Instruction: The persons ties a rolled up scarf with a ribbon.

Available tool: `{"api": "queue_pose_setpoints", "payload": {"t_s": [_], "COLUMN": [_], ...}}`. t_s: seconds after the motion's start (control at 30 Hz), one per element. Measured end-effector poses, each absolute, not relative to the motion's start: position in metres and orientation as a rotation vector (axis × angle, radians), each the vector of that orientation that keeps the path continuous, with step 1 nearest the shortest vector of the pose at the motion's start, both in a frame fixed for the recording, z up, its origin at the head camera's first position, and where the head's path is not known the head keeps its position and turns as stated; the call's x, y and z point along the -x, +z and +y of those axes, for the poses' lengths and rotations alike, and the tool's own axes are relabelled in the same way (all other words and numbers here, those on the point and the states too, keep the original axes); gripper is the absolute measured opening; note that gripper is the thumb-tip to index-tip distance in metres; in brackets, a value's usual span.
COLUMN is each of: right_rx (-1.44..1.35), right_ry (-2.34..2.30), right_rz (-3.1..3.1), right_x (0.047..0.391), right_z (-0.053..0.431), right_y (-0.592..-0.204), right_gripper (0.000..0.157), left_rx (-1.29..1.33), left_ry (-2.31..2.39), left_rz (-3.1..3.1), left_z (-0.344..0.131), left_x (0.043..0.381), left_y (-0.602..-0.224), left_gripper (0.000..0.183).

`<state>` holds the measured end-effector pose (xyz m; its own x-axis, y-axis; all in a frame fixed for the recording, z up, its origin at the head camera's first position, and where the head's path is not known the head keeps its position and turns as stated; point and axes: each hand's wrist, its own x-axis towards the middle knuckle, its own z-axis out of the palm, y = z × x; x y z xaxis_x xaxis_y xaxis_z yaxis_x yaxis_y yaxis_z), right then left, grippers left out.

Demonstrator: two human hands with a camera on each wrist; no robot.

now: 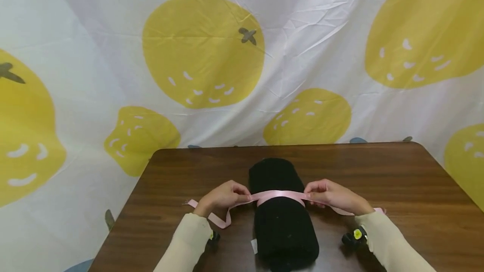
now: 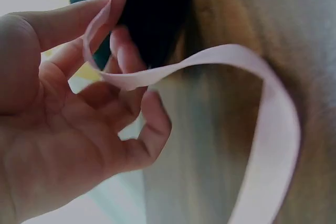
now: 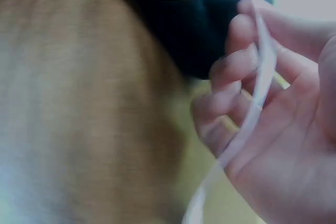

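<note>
A black rolled bundle of soft fabric (image 1: pixel 285 230) lies lengthwise on the table, with a pink ribbon (image 1: pixel 280 193) around its middle. Another stretch of that ribbon runs across the top, between the two hands. On the bundle's left side my left hand (image 1: pixel 226 195) pinches the ribbon between thumb and forefinger; its tail (image 2: pixel 262 108) loops down toward the table. Opposite, my right hand (image 1: pixel 332 194) pinches the ribbon too, and the loose end (image 3: pixel 247 129) trails past the palm in the right wrist view. The ribbon's underside on the bundle is hidden.
The brown wooden table (image 1: pixel 378 167) extends to both sides of the bundle. Behind it hangs a white cloth (image 1: pixel 227 125) printed with yellow fruit. A small white tag (image 1: pixel 254 246) sticks out at the bundle's lower left.
</note>
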<state>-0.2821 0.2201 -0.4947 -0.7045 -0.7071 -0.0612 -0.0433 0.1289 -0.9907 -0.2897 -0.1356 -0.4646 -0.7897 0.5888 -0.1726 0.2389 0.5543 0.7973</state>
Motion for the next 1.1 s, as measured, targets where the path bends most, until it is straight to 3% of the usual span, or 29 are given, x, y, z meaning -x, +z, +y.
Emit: {"api": "queue_pose_setpoints", "payload": {"t_s": [0.3,0.5,0.63,0.87,1.1], "right_rx": [0.891,0.858,0.720,0.230,-0.012], "right_ry": [-1.173,-1.046,-1.003,-1.267,-1.484], "right_rz": [2.519,2.672,2.740,2.529,2.346], "right_x": [0.281,0.274,0.268,0.254,0.246], "right_z": [0.219,0.208,0.198,0.183,0.172], "right_y": [-0.464,-0.446,-0.432,-0.418,-0.417], "right_gripper": [0.012,0.016,0.016,0.012,0.023], "left_rx": [-0.639,-0.613,-0.555,-0.304,-0.107], "left_ry": [1.010,0.979,1.021,1.333,1.595], "left_rz": [2.600,2.687,2.717,2.559,2.418], "left_z": [-0.129,-0.121,-0.116,-0.109,-0.106], "left_x": [0.279,0.272,0.268,0.265,0.264], "left_y": [-0.445,-0.438,-0.436,-0.438,-0.438], "left_gripper": [0.012,0.014,0.014,0.017,0.022]}}
